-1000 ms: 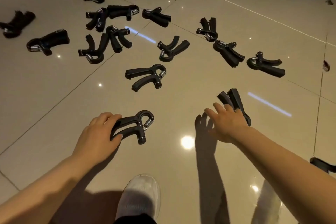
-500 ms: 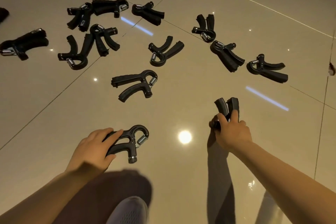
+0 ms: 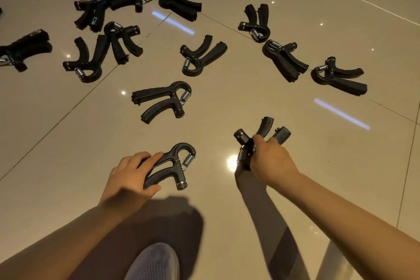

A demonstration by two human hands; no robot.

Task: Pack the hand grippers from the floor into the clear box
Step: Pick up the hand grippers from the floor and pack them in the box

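My left hand [image 3: 129,177] grips the two handles of a black hand gripper [image 3: 175,166], its spring and knob pointing right. My right hand [image 3: 270,161] holds a second black hand gripper [image 3: 264,129] lifted off the floor, handles pointing up and away. Several more black hand grippers lie scattered on the tiles beyond, the nearest one [image 3: 163,100] just ahead of my left hand, another [image 3: 202,54] past it. The clear box is not in view.
Glossy beige floor tiles [image 3: 295,102] with grout lines and light reflections. My white shoe [image 3: 154,261] is at the bottom centre. Grippers lie in a row at the right [image 3: 284,59], [image 3: 338,77] and clustered at the upper left [image 3: 91,59].
My right hand closed on the gripper at the right and lifted it, turning it. My left hand took hold of its gripper and raised it. The view moved forward over the floor.
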